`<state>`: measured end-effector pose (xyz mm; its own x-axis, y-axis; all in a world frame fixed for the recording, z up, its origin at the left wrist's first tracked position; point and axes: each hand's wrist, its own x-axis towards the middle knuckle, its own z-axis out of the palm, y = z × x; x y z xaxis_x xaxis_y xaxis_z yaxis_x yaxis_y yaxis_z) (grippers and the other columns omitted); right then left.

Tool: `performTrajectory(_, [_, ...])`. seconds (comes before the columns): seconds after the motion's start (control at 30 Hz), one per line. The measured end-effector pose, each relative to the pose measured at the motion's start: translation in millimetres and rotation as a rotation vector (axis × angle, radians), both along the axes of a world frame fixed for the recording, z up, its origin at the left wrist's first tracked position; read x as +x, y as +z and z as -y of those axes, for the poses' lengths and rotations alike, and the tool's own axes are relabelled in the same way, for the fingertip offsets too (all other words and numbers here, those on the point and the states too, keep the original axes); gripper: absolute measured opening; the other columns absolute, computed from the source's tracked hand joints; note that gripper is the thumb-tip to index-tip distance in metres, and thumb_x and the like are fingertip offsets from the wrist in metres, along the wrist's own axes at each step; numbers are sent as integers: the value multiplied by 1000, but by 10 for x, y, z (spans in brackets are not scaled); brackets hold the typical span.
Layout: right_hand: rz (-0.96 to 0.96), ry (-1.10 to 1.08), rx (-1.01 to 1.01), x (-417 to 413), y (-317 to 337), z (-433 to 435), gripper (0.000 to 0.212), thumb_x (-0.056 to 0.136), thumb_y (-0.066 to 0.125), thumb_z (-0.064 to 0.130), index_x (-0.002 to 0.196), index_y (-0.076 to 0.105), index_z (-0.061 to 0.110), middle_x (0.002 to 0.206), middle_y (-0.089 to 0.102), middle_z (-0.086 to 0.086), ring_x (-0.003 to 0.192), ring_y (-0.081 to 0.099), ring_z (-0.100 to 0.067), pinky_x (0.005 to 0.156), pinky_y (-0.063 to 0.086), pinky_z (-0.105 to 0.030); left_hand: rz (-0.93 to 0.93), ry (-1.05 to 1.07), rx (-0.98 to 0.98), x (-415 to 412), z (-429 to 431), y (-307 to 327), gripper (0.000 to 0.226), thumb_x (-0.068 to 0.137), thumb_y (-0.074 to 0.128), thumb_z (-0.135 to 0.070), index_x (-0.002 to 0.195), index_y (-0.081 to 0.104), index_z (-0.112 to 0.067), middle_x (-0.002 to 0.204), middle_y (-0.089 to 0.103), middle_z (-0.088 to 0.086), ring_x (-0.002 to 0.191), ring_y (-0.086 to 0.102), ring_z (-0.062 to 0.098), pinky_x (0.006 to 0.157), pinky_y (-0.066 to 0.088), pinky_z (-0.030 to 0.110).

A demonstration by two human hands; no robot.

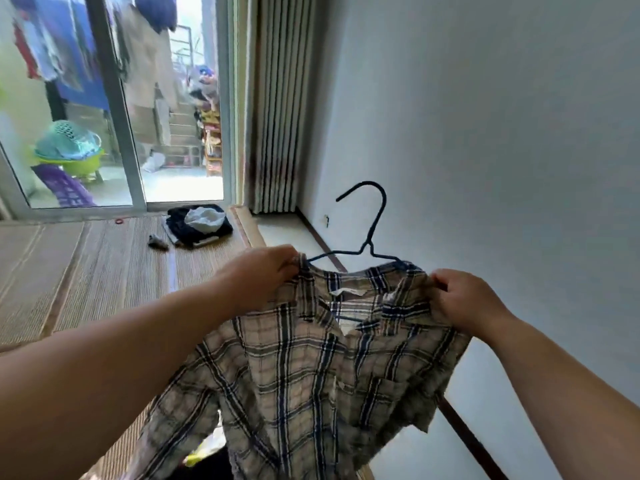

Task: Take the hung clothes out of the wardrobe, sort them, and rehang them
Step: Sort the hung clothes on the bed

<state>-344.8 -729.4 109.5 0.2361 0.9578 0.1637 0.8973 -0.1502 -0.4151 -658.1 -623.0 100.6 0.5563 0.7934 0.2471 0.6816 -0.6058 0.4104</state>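
Pinching plaid shirt [311,375] at either shoulder with left hand [259,277] and right hand [464,299], around dark hanger [372,220] poking up between.

Shirt [304,375] on hanger [367,233], folded clothes [199,225] behind-left on mat [104,271]

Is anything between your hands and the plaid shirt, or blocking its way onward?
Nothing visible. The left hand and right hand pinch the plaid shirt at its shoulders, hanger inside the collar. No wardrobe is in view, so that path cannot be judged.
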Motion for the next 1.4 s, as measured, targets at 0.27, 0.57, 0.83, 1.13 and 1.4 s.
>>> performTrajectory(0.27, [-5,-2,154,1290,223,345,17,92,55,33,81,64,24,73,60,9,74,54,-17,58,34,-18,-8,-32,155,1451,107,572,29,97,50,-32,69,41,-32,63,51,-6,53,50,10,47,34,22])
performTrajectory(0.57, [-404,57,134,2883,250,249,15,93,56,25,85,69,26,88,70,6,85,63,-14,75,47,-25,-42,31,200,3268,147,613,18,97,49,-30,81,43,-25,65,46,-11,60,47,12,50,32,25])
performTrajectory(0.83, [-178,112,155,3761,343,-83,14,95,52,23,97,66,24,93,63,3,88,54,-16,71,32,-23,43,64,56,3927,-71,366,29,94,54,-29,68,43,-32,63,51,-8,56,50,11,49,32,24])
performTrajectory(1.13, [-129,200,69,3938,-194,-1212,17,95,51,23,90,67,23,89,67,1,85,58,-20,68,35,-26,74,201,-85,3968,-748,-450,24,93,55,-31,71,47,-26,69,57,-3,65,54,18,56,39,30])
performTrajectory(1.4, [-30,334,-41,3900,-491,-2944,19,96,51,23,93,68,18,93,69,-5,87,58,-24,68,35,-28,-37,355,-190,3929,-1935,-847,24,96,48,-31,72,45,-27,77,57,-4,76,55,21,67,42,34])
